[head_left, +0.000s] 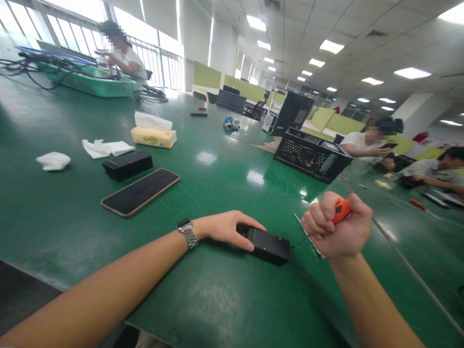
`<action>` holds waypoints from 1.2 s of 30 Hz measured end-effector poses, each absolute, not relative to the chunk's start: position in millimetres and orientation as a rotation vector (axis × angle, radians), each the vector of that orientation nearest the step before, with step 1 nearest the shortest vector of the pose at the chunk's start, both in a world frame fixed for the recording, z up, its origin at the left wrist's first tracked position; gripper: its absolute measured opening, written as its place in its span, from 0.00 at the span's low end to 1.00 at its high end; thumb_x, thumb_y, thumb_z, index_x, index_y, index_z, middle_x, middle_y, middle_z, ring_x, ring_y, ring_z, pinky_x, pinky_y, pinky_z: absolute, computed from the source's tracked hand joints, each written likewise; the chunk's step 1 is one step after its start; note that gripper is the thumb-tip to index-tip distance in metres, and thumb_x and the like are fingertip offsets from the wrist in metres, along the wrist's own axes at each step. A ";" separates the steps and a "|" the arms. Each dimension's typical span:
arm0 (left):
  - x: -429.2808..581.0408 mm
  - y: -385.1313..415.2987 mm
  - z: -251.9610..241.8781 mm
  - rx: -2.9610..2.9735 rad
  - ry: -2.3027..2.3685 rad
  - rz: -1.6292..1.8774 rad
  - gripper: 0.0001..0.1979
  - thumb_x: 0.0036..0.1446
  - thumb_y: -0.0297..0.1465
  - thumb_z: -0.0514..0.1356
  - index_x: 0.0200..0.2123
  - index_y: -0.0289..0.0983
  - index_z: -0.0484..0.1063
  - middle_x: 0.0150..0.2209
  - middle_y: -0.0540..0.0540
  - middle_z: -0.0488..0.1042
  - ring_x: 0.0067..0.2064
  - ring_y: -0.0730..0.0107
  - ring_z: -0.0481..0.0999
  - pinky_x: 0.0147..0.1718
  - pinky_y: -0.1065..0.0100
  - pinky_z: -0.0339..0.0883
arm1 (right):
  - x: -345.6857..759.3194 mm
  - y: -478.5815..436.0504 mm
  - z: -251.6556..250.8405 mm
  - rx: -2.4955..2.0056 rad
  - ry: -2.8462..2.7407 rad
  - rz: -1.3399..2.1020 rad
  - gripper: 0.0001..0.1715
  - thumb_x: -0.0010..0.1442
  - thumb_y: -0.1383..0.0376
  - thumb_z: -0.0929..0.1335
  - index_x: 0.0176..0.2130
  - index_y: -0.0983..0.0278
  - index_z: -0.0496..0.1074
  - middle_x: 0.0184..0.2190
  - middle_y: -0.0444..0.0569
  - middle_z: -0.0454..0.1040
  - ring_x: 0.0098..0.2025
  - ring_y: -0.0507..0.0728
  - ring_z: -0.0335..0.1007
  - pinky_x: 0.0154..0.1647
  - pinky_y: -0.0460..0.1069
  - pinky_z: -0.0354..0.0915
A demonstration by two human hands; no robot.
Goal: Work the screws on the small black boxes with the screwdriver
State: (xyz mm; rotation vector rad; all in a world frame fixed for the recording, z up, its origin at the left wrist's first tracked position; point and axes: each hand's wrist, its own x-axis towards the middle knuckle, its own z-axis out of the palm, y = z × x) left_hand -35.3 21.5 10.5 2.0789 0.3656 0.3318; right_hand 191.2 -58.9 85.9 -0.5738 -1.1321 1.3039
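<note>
A black rectangular box [271,245] with small screws along its top lies on the green table. My left hand [232,228], with a metal-band watch [187,233] on the wrist, grips its left end between thumb and fingers. In my right hand [339,232] is a screwdriver [341,210] with an orange and black handle, the fist wrapped around it. Its thin shaft points left, and the tip meets or nearly meets the right end face of the box. Under the right hand, a thin light strip [308,235] lies on the table, partly hidden.
Left on the table [217,299] are a phone [140,192], another black box [128,165], tissues [107,148] and a tissue pack [154,137]. A black computer case [311,153] stands beyond. A green basket [90,83] holds cables. Another screwdriver [419,205] lies right. Several people sit around.
</note>
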 end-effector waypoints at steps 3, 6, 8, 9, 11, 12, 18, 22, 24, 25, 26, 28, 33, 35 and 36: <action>-35.7 21.6 11.0 2.082 0.365 0.332 0.28 0.51 0.36 0.67 0.56 0.40 0.70 0.48 0.46 0.74 0.47 0.62 0.72 0.44 0.70 0.63 | 189.7 -56.0 83.4 -0.579 -1.120 1.327 0.26 0.57 0.48 0.62 0.18 0.62 0.64 0.09 0.36 0.45 0.11 0.46 0.39 0.11 0.41 0.46; -35.9 21.5 10.9 2.086 0.357 0.341 0.28 0.51 0.36 0.67 0.56 0.40 0.70 0.47 0.47 0.75 0.46 0.62 0.72 0.44 0.70 0.63 | 189.3 -56.3 83.9 -0.583 -1.121 1.330 0.26 0.57 0.48 0.62 0.18 0.62 0.64 0.09 0.35 0.45 0.11 0.46 0.40 0.11 0.41 0.46; -35.8 21.6 10.4 2.085 0.349 0.351 0.28 0.51 0.36 0.67 0.56 0.40 0.70 0.47 0.47 0.75 0.46 0.62 0.72 0.44 0.70 0.63 | 189.6 -57.3 85.0 -0.584 -1.123 1.324 0.26 0.57 0.48 0.62 0.18 0.61 0.64 0.09 0.35 0.45 0.11 0.46 0.40 0.11 0.42 0.47; -35.7 21.7 10.0 2.084 0.346 0.355 0.28 0.51 0.36 0.66 0.56 0.40 0.70 0.47 0.47 0.75 0.45 0.63 0.72 0.44 0.70 0.63 | 189.7 -57.6 85.4 -0.583 -1.124 1.325 0.26 0.57 0.48 0.62 0.18 0.61 0.64 0.09 0.35 0.45 0.11 0.46 0.40 0.11 0.41 0.47; -35.6 21.9 9.1 2.083 0.345 0.361 0.27 0.51 0.36 0.66 0.56 0.41 0.70 0.46 0.47 0.75 0.45 0.63 0.72 0.44 0.70 0.63 | 189.7 -57.9 85.8 -0.580 -1.127 1.338 0.26 0.57 0.48 0.62 0.18 0.61 0.64 0.09 0.35 0.45 0.11 0.46 0.39 0.11 0.41 0.47; -35.5 22.0 8.8 2.083 0.347 0.359 0.27 0.51 0.36 0.66 0.56 0.41 0.70 0.47 0.47 0.75 0.45 0.63 0.72 0.43 0.70 0.63 | 189.5 -57.9 85.8 -0.579 -1.127 1.345 0.26 0.57 0.48 0.62 0.18 0.61 0.64 0.09 0.35 0.45 0.11 0.46 0.39 0.11 0.41 0.47; -35.6 21.9 8.5 2.083 0.354 0.356 0.28 0.51 0.36 0.67 0.56 0.41 0.70 0.47 0.46 0.75 0.46 0.63 0.72 0.44 0.70 0.64 | 186.4 -59.0 84.3 -0.574 -1.113 1.332 0.26 0.57 0.48 0.63 0.18 0.62 0.64 0.09 0.35 0.45 0.11 0.46 0.39 0.11 0.41 0.46; -36.0 21.6 9.4 2.073 0.357 0.354 0.28 0.50 0.36 0.67 0.55 0.41 0.71 0.46 0.47 0.75 0.45 0.62 0.72 0.42 0.70 0.63 | 184.5 -60.5 82.8 -0.574 -1.113 1.304 0.25 0.56 0.48 0.63 0.18 0.61 0.64 0.08 0.35 0.44 0.11 0.46 0.39 0.11 0.41 0.46; -35.8 21.2 9.4 2.077 0.374 0.357 0.28 0.49 0.37 0.67 0.55 0.40 0.71 0.45 0.47 0.75 0.44 0.63 0.72 0.42 0.70 0.63 | 184.1 -60.9 82.3 -0.568 -1.128 1.291 0.25 0.56 0.48 0.64 0.18 0.61 0.64 0.08 0.35 0.45 0.10 0.46 0.40 0.11 0.42 0.47; -35.5 20.8 9.2 2.082 0.381 0.362 0.28 0.49 0.36 0.67 0.55 0.40 0.71 0.45 0.47 0.75 0.44 0.63 0.72 0.41 0.71 0.63 | 183.9 -61.0 82.1 -0.564 -1.135 1.286 0.25 0.56 0.48 0.64 0.17 0.61 0.64 0.08 0.35 0.45 0.10 0.46 0.40 0.11 0.42 0.47; -35.1 20.3 9.0 2.089 0.389 0.369 0.28 0.49 0.35 0.67 0.54 0.40 0.71 0.44 0.47 0.76 0.43 0.64 0.72 0.41 0.71 0.63 | 183.7 -61.1 81.9 -0.560 -1.140 1.282 0.25 0.56 0.48 0.64 0.18 0.61 0.64 0.08 0.35 0.45 0.10 0.46 0.40 0.11 0.42 0.47; -34.0 18.7 8.7 2.109 0.405 0.384 0.27 0.48 0.34 0.67 0.53 0.40 0.72 0.43 0.48 0.76 0.42 0.65 0.72 0.40 0.72 0.63 | 183.2 -61.1 81.5 -0.551 -1.140 1.274 0.25 0.56 0.48 0.63 0.18 0.61 0.64 0.08 0.35 0.45 0.10 0.46 0.40 0.11 0.42 0.47; -30.7 13.5 9.7 2.166 0.436 0.427 0.24 0.47 0.29 0.66 0.51 0.39 0.73 0.39 0.50 0.76 0.37 0.68 0.73 0.36 0.74 0.62 | 183.6 -63.8 78.9 -0.531 -1.081 1.215 0.25 0.56 0.50 0.62 0.17 0.62 0.65 0.08 0.35 0.44 0.10 0.46 0.39 0.11 0.41 0.47; -29.7 12.1 10.7 2.188 0.450 0.434 0.24 0.46 0.29 0.66 0.50 0.39 0.74 0.38 0.50 0.77 0.35 0.69 0.72 0.34 0.74 0.61 | 186.5 -66.2 77.1 -0.537 -1.031 1.169 0.25 0.56 0.50 0.62 0.17 0.62 0.65 0.08 0.36 0.45 0.11 0.46 0.39 0.11 0.42 0.47; -29.3 11.7 11.1 2.200 0.461 0.433 0.24 0.46 0.29 0.66 0.49 0.39 0.74 0.37 0.50 0.77 0.35 0.70 0.72 0.33 0.75 0.61 | 188.7 -67.4 76.1 -0.541 -1.003 1.146 0.25 0.56 0.50 0.61 0.17 0.62 0.65 0.08 0.36 0.45 0.11 0.46 0.39 0.11 0.42 0.48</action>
